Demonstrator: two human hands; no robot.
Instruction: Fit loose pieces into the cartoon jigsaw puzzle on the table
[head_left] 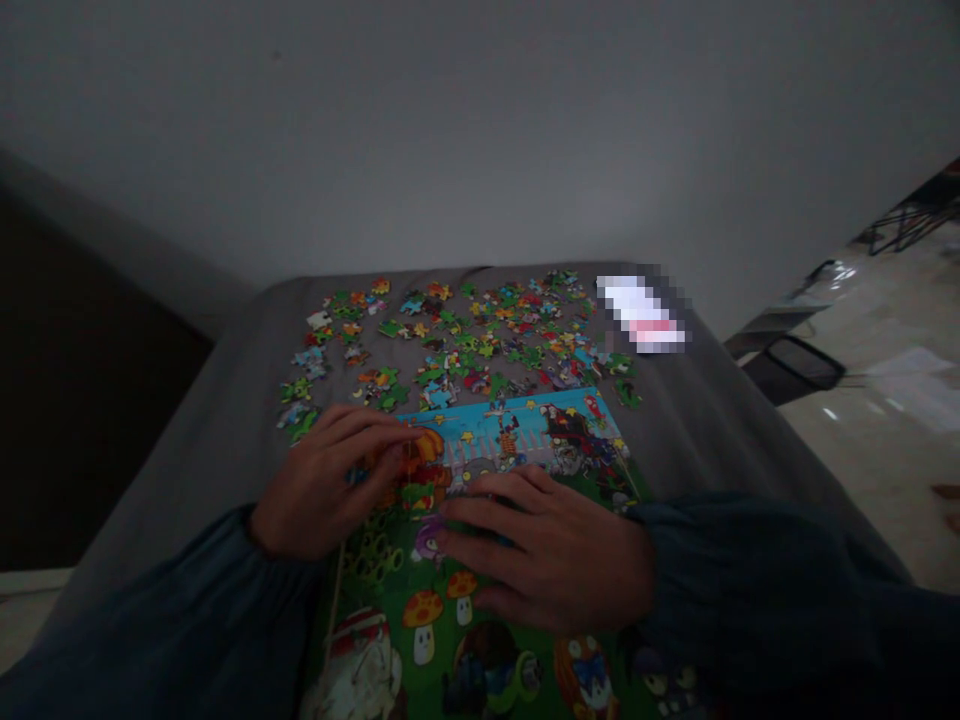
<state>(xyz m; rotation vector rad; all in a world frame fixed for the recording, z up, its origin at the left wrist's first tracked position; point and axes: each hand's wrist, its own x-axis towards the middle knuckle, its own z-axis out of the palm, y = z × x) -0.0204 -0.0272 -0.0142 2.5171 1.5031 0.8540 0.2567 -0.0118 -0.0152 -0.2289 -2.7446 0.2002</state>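
Note:
A colourful cartoon puzzle board [517, 430] lies in front of me, with mushrooms and other figures printed on green under a blue strip. My left hand [326, 485] rests over its upper left edge, fingers stretched to the right and thumb below them; I see nothing held. Across the middle of the board my right hand [551, 550] lies palm down with its fingers apart, hiding part of the picture. Beyond the far edge, many loose jigsaw pieces [480, 345] are scattered. The dim light blurs small details.
Grey cloth [232, 420] covers the surface under everything. A phone with a lit, pixelated screen [641, 315] lies at the far right. A pale wall [465, 140] rises behind. To the right, a shiny floor [885, 430] shows a dark-framed object [802, 365].

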